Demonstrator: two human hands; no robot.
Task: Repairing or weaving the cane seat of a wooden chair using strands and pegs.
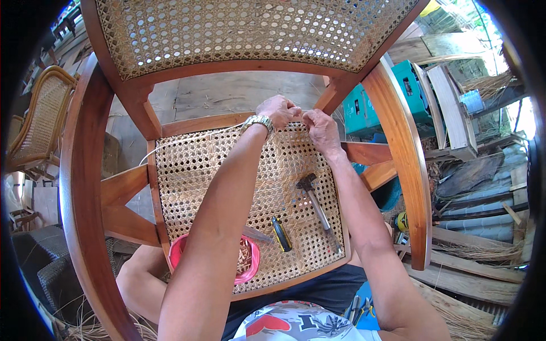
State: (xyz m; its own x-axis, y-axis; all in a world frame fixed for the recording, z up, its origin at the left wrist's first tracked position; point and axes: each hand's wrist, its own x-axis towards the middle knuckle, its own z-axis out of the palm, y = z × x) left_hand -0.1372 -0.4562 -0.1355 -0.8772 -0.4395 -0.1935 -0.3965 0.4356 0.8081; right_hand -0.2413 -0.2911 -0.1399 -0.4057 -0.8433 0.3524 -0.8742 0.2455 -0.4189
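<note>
Both my hands meet at the far edge of a woven cane seat (pixel 193 187) set in a wooden armchair. My left hand (pixel 277 111), with a watch on its wrist, has its fingers bent and pinched. Close beside it, my right hand (pixel 322 129) is pinched too. A thin pale cane strand (pixel 196 136) runs along the seat's back edge toward the hands and seems to pass between their fingertips, partly hidden. A hammer (pixel 316 207) rests on the seat's right half. Left of it lies a tool with a black and yellow handle (pixel 282 235). A pink container (pixel 254 268) holds small wooden pegs (pixel 244 256).
The chair's cane back (pixel 250 34) rises beyond my hands, between the left armrest (pixel 82 170) and right armrest (pixel 401 159). Green crates (pixel 392 94) and wooden planks (pixel 455 108) stand at the right. Another cane chair (pixel 42 116) is at the left.
</note>
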